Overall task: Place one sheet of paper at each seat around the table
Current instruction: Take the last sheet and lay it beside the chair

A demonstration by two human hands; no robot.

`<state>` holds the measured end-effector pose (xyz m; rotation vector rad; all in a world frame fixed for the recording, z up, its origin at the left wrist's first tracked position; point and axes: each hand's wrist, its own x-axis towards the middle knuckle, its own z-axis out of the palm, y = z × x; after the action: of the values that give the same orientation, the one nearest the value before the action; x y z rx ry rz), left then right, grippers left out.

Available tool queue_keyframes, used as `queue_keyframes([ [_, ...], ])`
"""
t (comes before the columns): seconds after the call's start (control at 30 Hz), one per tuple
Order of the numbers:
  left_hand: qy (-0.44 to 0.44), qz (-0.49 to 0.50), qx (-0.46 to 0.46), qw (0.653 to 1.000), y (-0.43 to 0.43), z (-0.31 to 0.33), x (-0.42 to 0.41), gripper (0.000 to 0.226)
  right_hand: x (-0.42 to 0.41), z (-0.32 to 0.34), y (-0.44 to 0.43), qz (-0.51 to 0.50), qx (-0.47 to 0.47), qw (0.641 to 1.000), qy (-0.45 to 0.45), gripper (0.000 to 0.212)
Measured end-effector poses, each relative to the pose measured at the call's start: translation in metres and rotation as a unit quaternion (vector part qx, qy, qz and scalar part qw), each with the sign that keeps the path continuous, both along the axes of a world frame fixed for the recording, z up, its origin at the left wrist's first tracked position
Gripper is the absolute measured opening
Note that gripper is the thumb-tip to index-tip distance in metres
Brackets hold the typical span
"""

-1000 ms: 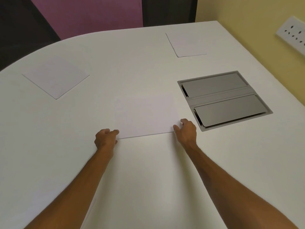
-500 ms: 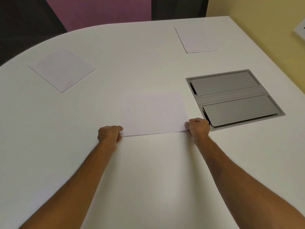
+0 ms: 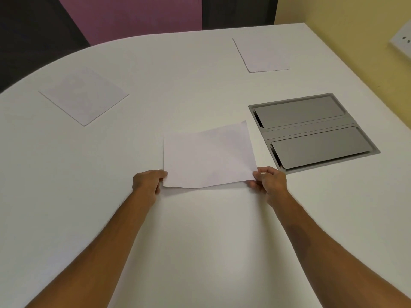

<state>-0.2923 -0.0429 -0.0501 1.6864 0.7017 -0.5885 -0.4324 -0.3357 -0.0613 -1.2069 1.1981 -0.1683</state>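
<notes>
A white sheet of paper (image 3: 208, 156) is held just above the white table (image 3: 189, 230) in the middle. My left hand (image 3: 148, 182) pinches its near left corner and my right hand (image 3: 270, 181) pinches its near right corner. The sheet's near edge bows and its far right corner is raised. A second sheet (image 3: 83, 95) lies flat at the far left. A third sheet (image 3: 262, 54) lies flat at the far right near the table's back edge.
A grey cable box (image 3: 311, 130) with two closed flaps is set into the table, right of the held sheet. A yellow wall (image 3: 355, 30) with a white socket plate (image 3: 402, 38) runs along the right. The table's curved edge sweeps round the far left.
The sheet lay flat with my hands at its near corners; both hands have closed on those corners and the paper has lifted and tilted, far right corner up.
</notes>
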Motion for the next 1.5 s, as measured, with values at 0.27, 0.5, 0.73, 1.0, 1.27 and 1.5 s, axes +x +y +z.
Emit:
queue_keyframes([
  [0.27, -0.037, -0.037, -0.065, 0.997, 0.001, 0.019, -0.019, 0.008, -0.049, 0.021, 0.011, -0.011, 0.021, 0.999, -0.047, 0.010],
  [0.5, -0.089, -0.070, -0.030, 0.993, -0.007, 0.038, -0.054, 0.007, -0.124, 0.041, 0.034, -0.056, 0.049, 0.996, -0.057, 0.013],
  [0.73, -0.099, -0.076, -0.054, 0.991, -0.031, 0.053, -0.088, 0.014, -0.205, 0.056, 0.061, -0.098, 0.068, 0.991, -0.068, 0.016],
  [1.0, -0.079, -0.120, -0.189, 0.971, -0.062, 0.072, -0.163, 0.024, -0.281, 0.061, 0.085, -0.235, 0.113, 0.963, -0.071, 0.018],
  [1.27, -0.036, -0.182, -0.166, 0.969, -0.104, 0.059, -0.252, 0.015, -0.345, 0.067, 0.093, -0.261, 0.121, 0.954, -0.084, 0.018],
  [1.5, -0.050, -0.244, -0.147, 0.957, -0.146, 0.058, -0.297, 0.018, -0.403, 0.072, 0.077, -0.257, 0.115, 0.956, -0.078, 0.019],
])
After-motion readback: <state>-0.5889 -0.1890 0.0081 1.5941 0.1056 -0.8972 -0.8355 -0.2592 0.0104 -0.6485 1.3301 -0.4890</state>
